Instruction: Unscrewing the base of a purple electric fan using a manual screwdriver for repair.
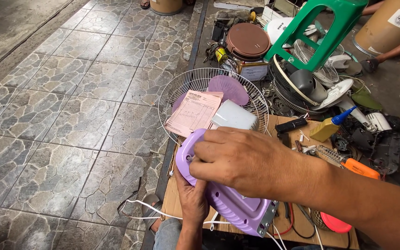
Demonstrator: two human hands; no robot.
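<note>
While the left hand came up from below and cupped the underside of the purple plastic fan housing, the right hand lay across its top with the fingers curled over the near edge, so the piece was gripped between both hands; this looked like a way of steadying it for work on its upper end. The housing hovered over the front of a cardboard-covered work board, just above the person's knee. Its long axis ran diagonally, from the rounded end at upper left, which pointed toward the wire fan guard, down to the squared end with a grey metal bracket at lower right. A white cord trailed from beneath it toward the tiled floor. In the guard lay a pink paper slip, a purple fan blade and a white motor cover, probably set there to keep them together. A yellow glue bottle with a blue nozzle and an orange-handled tool rested on the board within reach.
</note>
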